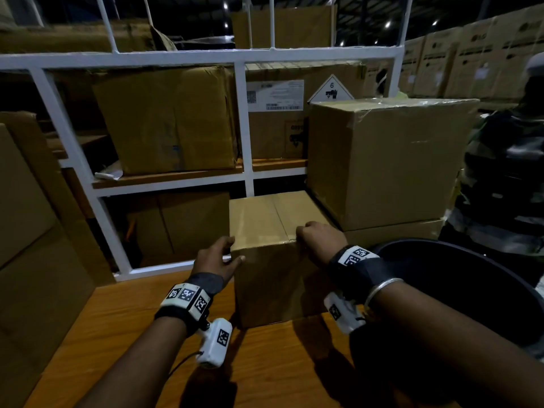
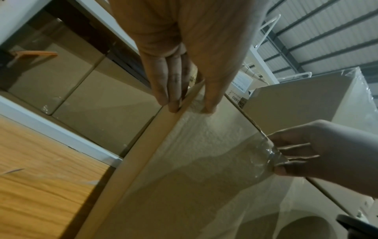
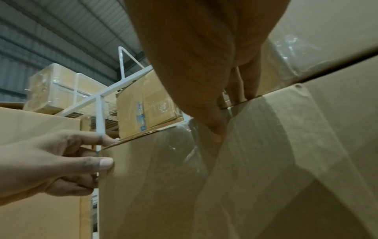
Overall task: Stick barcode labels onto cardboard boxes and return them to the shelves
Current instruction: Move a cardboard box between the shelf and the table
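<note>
Both hands (image 1: 216, 259) at box (image 1: 265, 287) edges

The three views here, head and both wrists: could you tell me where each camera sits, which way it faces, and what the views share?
Head: on the person's head, facing forward and down at the small cardboard box on the wooden table before the white shelf rack; both forearms, left hand and right hand show.
Left wrist: looks along the left hand at the box's left top corner; the right hand shows opposite.
Right wrist: looks along the right hand at the box's taped top edge; the left hand shows opposite.
Shared: all three show the box and both hands.
</note>
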